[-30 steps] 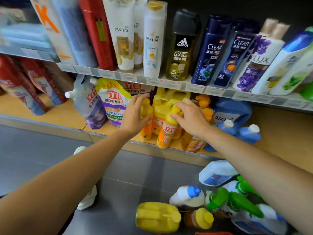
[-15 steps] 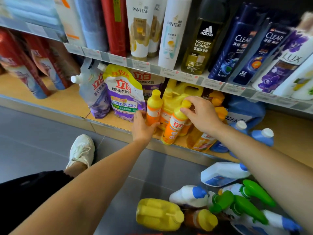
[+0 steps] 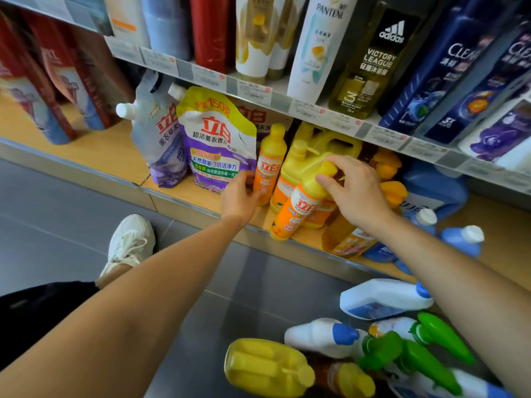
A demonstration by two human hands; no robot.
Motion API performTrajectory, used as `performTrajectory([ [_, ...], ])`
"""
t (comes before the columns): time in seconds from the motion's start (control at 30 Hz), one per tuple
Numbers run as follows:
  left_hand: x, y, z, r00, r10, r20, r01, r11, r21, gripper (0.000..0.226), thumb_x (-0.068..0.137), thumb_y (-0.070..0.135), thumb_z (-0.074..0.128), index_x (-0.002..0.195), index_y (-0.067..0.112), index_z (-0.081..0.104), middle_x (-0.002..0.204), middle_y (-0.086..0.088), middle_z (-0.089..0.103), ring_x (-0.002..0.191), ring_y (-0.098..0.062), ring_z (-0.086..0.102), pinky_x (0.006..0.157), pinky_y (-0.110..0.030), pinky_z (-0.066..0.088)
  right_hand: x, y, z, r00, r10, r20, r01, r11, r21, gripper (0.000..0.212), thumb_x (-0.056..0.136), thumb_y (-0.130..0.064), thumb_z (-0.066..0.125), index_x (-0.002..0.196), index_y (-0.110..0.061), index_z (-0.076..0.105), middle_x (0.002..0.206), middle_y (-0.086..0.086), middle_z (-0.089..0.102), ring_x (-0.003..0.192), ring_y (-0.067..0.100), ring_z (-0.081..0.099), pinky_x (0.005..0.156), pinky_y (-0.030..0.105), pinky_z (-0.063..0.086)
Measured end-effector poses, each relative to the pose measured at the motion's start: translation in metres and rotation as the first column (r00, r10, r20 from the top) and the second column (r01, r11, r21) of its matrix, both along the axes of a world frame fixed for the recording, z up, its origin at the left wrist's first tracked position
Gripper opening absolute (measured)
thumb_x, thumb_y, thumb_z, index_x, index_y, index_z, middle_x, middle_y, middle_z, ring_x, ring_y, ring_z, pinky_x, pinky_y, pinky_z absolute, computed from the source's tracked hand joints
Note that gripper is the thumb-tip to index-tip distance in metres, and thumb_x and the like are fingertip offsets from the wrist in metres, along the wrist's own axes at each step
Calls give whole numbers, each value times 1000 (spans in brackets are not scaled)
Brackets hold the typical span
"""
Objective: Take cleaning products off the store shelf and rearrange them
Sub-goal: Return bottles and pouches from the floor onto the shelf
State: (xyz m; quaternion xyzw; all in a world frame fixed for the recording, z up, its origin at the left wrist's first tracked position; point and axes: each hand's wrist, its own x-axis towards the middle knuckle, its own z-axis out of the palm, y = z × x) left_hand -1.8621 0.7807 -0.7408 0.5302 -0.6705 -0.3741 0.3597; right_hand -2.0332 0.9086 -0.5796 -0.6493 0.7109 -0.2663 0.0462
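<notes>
On the lower wooden shelf stand yellow-and-orange detergent bottles. My left hand grips the base of an upright slim orange bottle beside a purple refill pouch. My right hand pinches the yellow neck of a second slim orange bottle, which tilts toward the shelf's front edge. Behind them stands a large yellow jug.
Blue bottles lie on the shelf at the right. On the grey floor below lie a yellow jug, white bottles with blue caps and green spray bottles. Shampoo bottles fill the upper shelf. My white shoe is at the left.
My left hand slid from the top of its bottle down to its base. The bottle in my right hand stays tilted at the shelf edge. The view moved closer and leftward.
</notes>
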Motion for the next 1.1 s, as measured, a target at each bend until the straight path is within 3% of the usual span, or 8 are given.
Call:
performTrajectory([
  [0.2, -10, -36, -1, 994, 53, 91, -49, 998, -50, 28, 82, 34, 81, 86, 24, 55, 76, 10, 63, 76, -16, 64, 67, -30, 43, 1, -8, -2, 1000, 22, -4, -22, 1000, 9, 29, 97, -29, 63, 120, -12, 66, 114, 2, 66, 106, 17, 59, 90, 32, 46],
  [0.33, -13, -45, -1, 990, 72, 119, -65, 996, -61, 30, 80, 38, 81, 82, 29, 52, 71, 13, 61, 72, -15, 62, 65, -32, 47, 7, -12, -2, 999, 32, -6, -32, 999, -8, 29, 97, -29, 64, 121, -12, 66, 109, -1, 63, 99, 12, 55, 84, 25, 39],
  [0.53, 8, -49, 0, 988, -141, 60, 143, 989, -24, 16, 91, 18, 71, 104, 23, 63, 89, 11, 66, 85, -13, 65, 79, -37, 56, 19, -19, -3, 1000, 27, 16, -26, 998, -50, 30, 96, -26, 66, 121, -10, 67, 108, -1, 62, 99, 12, 53, 84, 26, 39],
  [0.67, 22, -48, 5, 947, -319, 39, 316, 946, 75, 44, 95, -5, 57, 136, 10, 57, 125, -6, 67, 115, -22, 63, 101, -31, 51, 35, -37, -2, 1000, 29, -1, -29, 997, -67, 22, 94, -25, 67, 108, -9, 70, 101, 9, 67, 95, 24, 59, 82, 36, 45],
  [0.77, 25, -45, 12, 922, -386, 31, 378, 914, 148, 58, 94, -11, 49, 148, 10, 47, 139, -8, 60, 128, -21, 56, 109, -32, 45, 47, -53, -6, 999, 35, -26, -37, 997, -64, 18, 93, -24, 68, 99, -7, 69, 90, 8, 62, 87, 27, 57, 75, 38, 42],
  [0.9, 27, -45, 24, 919, -368, -141, 393, 882, 260, 57, 98, -9, 43, 151, 11, 44, 145, -10, 56, 134, -23, 51, 114, -36, 42, 55, -71, -15, 994, 4, -112, -12, 997, -73, 22, 94, -27, 65, 104, -7, 67, 88, 7, 57, 90, 29, 54, 72, 31, 31],
  [1.0, 38, -42, 30, 888, -307, -343, 425, 833, 354, 53, 93, -2, 43, 143, 13, 55, 139, -8, 60, 129, -24, 54, 104, -33, 48, 56, -85, -14, 984, -58, -171, 44, 995, -85, 32, 94, -34, 65, 116, -10, 68, 103, 13, 69, 100, 33, 56, 79, 36, 37],
  [1.1, 47, -30, 28, 859, -393, -328, 491, 815, 308, 56, 84, 15, 58, 140, 19, 58, 130, -3, 65, 119, -19, 60, 97, -31, 51, 57, -89, -12, 972, -133, -192, 110, 986, -125, 41, 91, -42, 69, 121, -14, 69, 104, 15, 71, 102, 36, 58, 80, 38, 44],
])
